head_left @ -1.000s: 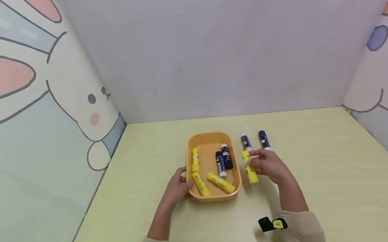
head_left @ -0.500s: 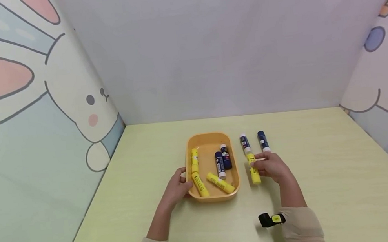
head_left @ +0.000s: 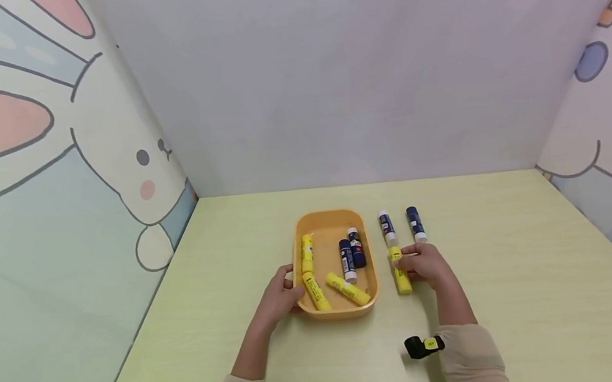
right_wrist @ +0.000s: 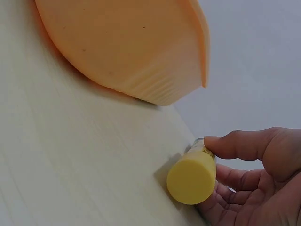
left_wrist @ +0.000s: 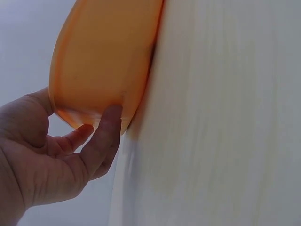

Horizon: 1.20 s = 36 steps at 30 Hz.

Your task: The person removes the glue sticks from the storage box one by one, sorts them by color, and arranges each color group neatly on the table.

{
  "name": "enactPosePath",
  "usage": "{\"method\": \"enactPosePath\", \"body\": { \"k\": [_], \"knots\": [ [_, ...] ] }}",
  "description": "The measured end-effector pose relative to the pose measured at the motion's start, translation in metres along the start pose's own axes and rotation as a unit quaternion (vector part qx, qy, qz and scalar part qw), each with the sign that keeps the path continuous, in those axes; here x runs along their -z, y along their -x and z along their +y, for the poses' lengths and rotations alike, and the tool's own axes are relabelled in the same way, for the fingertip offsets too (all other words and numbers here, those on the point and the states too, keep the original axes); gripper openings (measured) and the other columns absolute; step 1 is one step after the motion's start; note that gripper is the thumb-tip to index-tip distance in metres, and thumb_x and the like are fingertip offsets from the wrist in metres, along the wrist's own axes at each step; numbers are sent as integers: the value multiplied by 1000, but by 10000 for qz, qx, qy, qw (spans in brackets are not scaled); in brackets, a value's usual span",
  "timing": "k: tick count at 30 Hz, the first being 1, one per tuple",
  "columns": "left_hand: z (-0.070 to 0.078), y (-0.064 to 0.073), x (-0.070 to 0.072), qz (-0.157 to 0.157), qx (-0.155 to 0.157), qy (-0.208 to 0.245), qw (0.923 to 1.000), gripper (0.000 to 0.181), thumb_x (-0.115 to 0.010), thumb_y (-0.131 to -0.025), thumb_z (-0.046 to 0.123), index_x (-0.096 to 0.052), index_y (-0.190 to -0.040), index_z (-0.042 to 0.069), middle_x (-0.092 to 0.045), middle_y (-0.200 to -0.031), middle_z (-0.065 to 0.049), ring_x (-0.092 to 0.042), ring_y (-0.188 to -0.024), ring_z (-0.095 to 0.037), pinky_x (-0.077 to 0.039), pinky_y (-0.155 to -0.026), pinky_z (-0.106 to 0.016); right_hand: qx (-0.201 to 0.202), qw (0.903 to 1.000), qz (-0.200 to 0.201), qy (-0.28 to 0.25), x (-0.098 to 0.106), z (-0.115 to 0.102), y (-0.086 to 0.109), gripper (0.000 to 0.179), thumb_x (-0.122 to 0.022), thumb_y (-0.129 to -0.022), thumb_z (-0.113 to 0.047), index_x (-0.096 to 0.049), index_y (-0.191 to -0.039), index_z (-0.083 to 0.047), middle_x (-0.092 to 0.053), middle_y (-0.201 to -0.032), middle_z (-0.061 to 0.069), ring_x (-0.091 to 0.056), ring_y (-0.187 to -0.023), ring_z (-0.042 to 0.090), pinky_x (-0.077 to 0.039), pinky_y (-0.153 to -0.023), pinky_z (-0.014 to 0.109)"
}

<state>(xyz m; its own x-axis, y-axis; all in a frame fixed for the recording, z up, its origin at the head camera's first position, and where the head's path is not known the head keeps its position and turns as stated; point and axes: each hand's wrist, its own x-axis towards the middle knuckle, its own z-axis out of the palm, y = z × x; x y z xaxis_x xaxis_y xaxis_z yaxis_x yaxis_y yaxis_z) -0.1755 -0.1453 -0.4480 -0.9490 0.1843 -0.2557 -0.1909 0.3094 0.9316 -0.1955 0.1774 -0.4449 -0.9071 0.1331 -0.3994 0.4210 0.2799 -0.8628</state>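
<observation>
An orange tray [head_left: 337, 313] stands on the table with yellow and dark blue glue sticks inside. My left hand [head_left: 279, 294] grips its left rim, thumb over the edge and fingers against the outer wall, as the left wrist view shows. To the right of the tray, my right hand [head_left: 427, 263] holds a yellow glue stick [head_left: 401, 274] between thumb and fingers, down at the table. The right wrist view shows its round yellow end [right_wrist: 191, 181] facing the camera. A dark blue glue stick [head_left: 387, 226] lies in line just beyond it, and another blue glue stick [head_left: 416, 223] lies to its right.
Within the tray are several glue sticks, among them a yellow one [head_left: 348, 288] lying aslant and a blue one [head_left: 348, 260]. A grey wall [head_left: 351, 86] rises behind the pale wooden table [head_left: 514, 256]. Cartoon-printed panels [head_left: 128, 147] flank both sides.
My right hand has moved the yellow glue stick slightly right and down to the table, in line with the blue one. The left hand stays on the tray.
</observation>
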Motion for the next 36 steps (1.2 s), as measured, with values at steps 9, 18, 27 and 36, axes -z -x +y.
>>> {"method": "enactPosePath", "body": {
  "k": [9, 18, 27, 36],
  "knots": [
    [1, 2, 1, -29, -33, 71, 10000, 61, -57, -82, 6, -36, -138, 4, -50, -94, -16, -62, -73, -24, -54, -59, -38, -167, 9993, 275, 180, -6, 0, 0, 42, -69, -81, -8, -49, -115, 6, -51, -103, 20, -54, -73, 21, -50, -59, 28],
    [-2, -1, 0, -28, 22, 49, 10000, 60, -56, -81, 5, -36, -138, 4, -49, -94, -17, -61, -72, -23, -54, -61, -39, -310, 9975, 384, 498, -8, -1, 1, 45, -71, -79, -11, -50, -115, 5, -50, -103, 20, -52, -70, 21, -48, -57, 28],
    [-2, -1, -1, -45, 87, -11, 10000, 60, -56, -81, 6, -37, -138, 5, -50, -95, -17, -61, -73, -23, -55, -61, -38, -209, 9977, 318, 568, -2, -3, 10, 52, -73, -78, -14, -47, -117, 7, -53, -99, 21, -55, -71, 22, -50, -59, 29],
    [-1, -1, 0, -20, 21, 21, 10000, 61, -56, -80, 6, -36, -138, 5, -49, -95, -17, -61, -73, -23, -54, -59, -36, -138, 9976, 205, 654, 0, -2, 8, 52, -72, -80, -14, -47, -120, 7, -53, -97, 19, -53, -70, 21, -50, -59, 29]
  ]
}}
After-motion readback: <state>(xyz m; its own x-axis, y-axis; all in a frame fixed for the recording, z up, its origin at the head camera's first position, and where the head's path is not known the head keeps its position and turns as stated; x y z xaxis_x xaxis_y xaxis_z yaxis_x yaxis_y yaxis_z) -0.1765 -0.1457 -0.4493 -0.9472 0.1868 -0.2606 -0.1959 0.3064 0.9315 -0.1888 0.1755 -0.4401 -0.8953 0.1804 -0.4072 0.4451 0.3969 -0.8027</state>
